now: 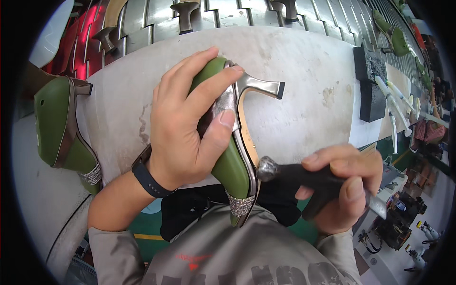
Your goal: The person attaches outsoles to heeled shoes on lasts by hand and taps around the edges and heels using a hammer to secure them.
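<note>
A high-heeled shoe lies on its side on a green shoe last, with a metallic strap, a rhinestone band at the toe and a slim metallic heel pointing right. My left hand is closed round its heel part, the thumb and index finger pressing on the metallic upper. In my right hand is a dark hammer, gripped with bent fingers. The hammer's rounded metal face is at the edge of the sole, close by the forepart; whether it touches cannot be made out. Parts of the hammer are hidden by my fingers.
Another shoe on a green last stands at the left. Beyond the pale worktop runs a metal slat conveyor carrying more heeled shoes. Black blocks and several white syringe-like tubes lie at the right.
</note>
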Tool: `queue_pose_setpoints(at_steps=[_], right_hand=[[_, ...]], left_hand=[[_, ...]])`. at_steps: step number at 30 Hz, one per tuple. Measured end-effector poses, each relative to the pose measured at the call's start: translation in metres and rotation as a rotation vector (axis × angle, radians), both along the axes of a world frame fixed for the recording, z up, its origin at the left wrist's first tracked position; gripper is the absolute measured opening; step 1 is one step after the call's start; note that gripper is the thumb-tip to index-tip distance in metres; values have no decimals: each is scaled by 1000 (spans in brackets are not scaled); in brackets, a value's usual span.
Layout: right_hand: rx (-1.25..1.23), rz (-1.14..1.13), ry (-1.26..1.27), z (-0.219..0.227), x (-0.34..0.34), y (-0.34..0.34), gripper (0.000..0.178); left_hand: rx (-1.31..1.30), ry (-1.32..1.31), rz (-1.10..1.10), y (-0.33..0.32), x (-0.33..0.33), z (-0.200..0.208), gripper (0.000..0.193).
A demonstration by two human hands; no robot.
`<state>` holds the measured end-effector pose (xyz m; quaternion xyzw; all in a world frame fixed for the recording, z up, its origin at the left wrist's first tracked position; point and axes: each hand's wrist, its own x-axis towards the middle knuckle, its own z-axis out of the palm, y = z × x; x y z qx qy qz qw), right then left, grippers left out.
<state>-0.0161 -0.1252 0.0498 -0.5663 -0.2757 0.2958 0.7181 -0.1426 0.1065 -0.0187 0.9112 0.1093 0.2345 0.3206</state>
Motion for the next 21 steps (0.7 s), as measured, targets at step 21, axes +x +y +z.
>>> queue_pose_setpoints(at_steps=[21], right_hand=[[-160,126,27,22,14,22,25]], left_hand=[[-24,-19,1,6,-2,-2,47]])
